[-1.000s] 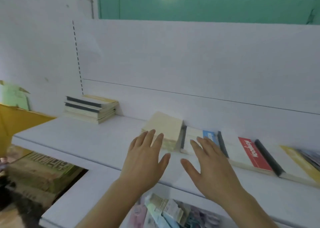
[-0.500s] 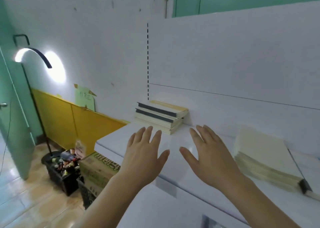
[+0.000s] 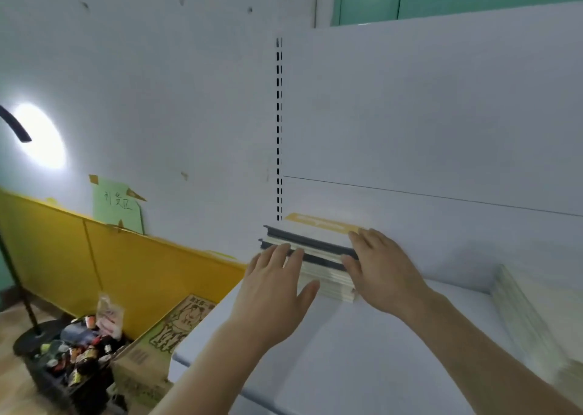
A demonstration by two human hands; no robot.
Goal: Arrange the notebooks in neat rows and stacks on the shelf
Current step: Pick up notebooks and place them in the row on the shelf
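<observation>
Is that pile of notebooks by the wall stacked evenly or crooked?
Crooked: in the notebook stack the dark spines are stepped, upper ones offset from those below.

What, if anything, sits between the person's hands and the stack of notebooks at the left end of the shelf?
Nothing visible does. The left hand and right hand are right at the stack of notebooks, one on each side, with only bare shelf beneath them.

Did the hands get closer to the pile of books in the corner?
Yes. Both hands moved forward to the book pile: earlier they hovered short of it, now the left hand and right hand reach its two ends.
</observation>
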